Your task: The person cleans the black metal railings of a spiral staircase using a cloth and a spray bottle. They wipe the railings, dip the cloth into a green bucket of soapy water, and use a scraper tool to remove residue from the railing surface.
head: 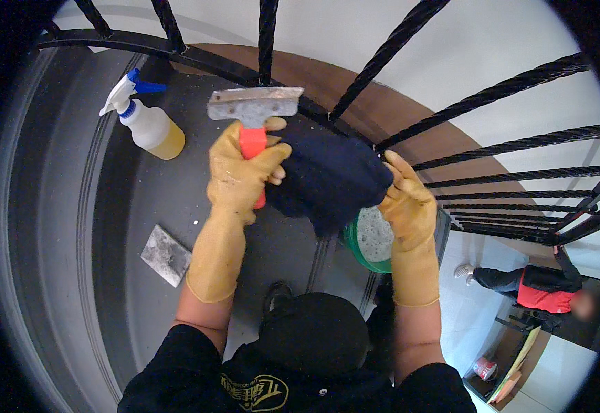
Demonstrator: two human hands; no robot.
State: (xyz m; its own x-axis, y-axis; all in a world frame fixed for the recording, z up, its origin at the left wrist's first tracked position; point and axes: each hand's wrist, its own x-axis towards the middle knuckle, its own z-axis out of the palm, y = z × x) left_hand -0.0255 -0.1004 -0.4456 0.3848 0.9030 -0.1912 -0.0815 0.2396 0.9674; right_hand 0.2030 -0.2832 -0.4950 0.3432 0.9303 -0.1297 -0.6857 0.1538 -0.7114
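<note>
My left hand (235, 173), in a yellow rubber glove, grips the red handle of a wide-bladed scraper (256, 106). The blade points away from me and its metal looks stained. Between my hands hangs a dark blue cloth (331, 175); my gloved right hand (408, 199) pinches its right edge. The cloth's left edge meets the fingers of my left hand, and I cannot tell whether they hold it too. Below the cloth, partly hidden by it and by my right glove, stands a green bucket (352, 245) of foamy water.
A spray bottle (150, 126) with yellow liquid stands on the dark stair tread (170, 191). Nearer lies a grey-white stained pad (166, 255). Twisted black metal balusters (390, 54) curve along the far and right sides. A person (542, 289) stands on the floor below at right.
</note>
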